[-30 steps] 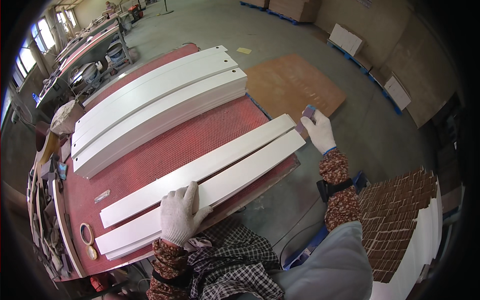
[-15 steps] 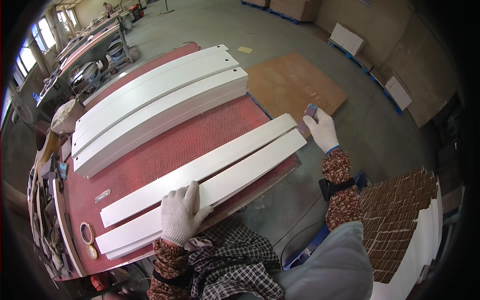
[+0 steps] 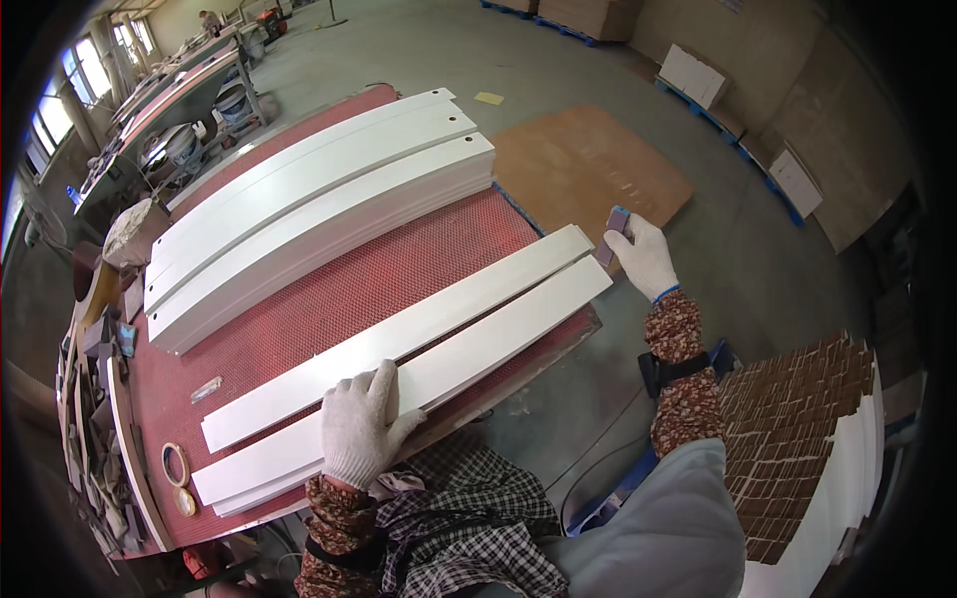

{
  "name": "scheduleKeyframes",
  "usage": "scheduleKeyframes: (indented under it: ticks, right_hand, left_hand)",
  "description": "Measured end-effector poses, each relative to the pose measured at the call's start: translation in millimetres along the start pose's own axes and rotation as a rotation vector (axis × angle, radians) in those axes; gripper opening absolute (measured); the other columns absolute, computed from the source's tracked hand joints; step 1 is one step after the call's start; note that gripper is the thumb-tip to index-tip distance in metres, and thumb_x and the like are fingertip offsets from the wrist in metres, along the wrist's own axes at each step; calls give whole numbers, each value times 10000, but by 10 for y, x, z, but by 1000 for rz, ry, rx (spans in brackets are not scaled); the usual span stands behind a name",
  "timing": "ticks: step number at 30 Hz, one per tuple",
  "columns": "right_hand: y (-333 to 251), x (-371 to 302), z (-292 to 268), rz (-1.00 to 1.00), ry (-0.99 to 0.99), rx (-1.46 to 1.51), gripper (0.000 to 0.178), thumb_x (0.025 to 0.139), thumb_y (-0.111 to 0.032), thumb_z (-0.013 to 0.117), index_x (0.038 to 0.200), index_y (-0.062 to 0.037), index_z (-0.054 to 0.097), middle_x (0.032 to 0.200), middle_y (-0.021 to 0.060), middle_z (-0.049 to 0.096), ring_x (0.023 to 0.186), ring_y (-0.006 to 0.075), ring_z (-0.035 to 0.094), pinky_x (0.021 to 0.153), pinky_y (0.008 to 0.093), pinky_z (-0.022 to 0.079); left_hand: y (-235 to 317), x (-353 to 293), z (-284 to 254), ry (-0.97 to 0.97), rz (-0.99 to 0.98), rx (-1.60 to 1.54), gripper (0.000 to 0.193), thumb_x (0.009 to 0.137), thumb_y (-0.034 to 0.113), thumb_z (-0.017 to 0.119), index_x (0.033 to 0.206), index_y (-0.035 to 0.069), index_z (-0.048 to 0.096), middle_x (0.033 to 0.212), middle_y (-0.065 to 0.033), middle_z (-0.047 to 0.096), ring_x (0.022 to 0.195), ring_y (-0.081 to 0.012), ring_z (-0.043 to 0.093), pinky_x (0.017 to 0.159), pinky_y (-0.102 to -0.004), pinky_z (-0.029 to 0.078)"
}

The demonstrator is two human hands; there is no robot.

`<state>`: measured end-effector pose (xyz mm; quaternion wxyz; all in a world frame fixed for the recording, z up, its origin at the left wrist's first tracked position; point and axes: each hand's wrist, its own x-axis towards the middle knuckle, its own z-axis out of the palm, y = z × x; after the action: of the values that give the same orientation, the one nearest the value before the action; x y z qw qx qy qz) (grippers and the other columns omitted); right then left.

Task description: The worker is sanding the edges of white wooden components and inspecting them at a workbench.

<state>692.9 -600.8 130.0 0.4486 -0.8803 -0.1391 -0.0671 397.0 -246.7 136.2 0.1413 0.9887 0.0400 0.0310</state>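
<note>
Nothing moved: left hand (image 3: 361, 424) still presses white board (image 3: 419, 374).

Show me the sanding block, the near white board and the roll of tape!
sanding block (image 3: 614, 231), head view, on its upper end above the glove.
near white board (image 3: 518, 324), head view, on its flat top.
roll of tape (image 3: 175, 464), head view, on its ring.

White knitted cloth gloves were worn on the left hand (image 3: 361, 427) and right hand (image 3: 643, 257), over floral fabric sleeves (image 3: 684, 374). The boards (image 3: 419, 349) were coated in smooth, matt white paint, as was the stack (image 3: 319, 209) behind. The table (image 3: 329, 309) was covered with a rough red mesh mat. A small grey block (image 3: 613, 231), perhaps abrasive, was gripped. A brown fibreboard sheet (image 3: 588, 164) looked matt; the floor (image 3: 598, 70) was dull concrete.
</note>
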Motion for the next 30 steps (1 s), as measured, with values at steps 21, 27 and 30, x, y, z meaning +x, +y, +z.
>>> scheduleKeyframes:
  ticks: [21, 27, 30]
  right_hand:
    - [33, 16, 19, 53, -17, 44, 214, 987, -125, 663, 1128, 36, 675, 1020, 93, 751, 950, 137, 675, 901, 318, 522]
    - [51, 13, 49, 53, -21, 36, 222, 982, -132, 663, 1121, 40, 678, 1026, 112, 761, 963, 156, 697, 893, 343, 529]
    - [45, 22, 7, 43, -32, -55, 260, 976, -149, 661, 1137, 54, 672, 1038, 133, 760, 957, 169, 699, 888, 340, 533]
  left_hand:
    - [-37, -19, 6, 7, -3, 4, 765, 810, 393, 825, 1421, 39, 530, 1129, -190, 679, 1004, -380, 625, 907, -492, 473]
    - [-52, -29, 49, 15, 3, -1, 764, 806, 392, 828, 1418, 43, 533, 1125, -185, 679, 1007, -379, 623, 909, -493, 473]
    - [-53, -25, 49, 19, 7, 0, 763, 808, 393, 828, 1419, 43, 533, 1120, -182, 678, 1006, -377, 622, 910, -492, 472]
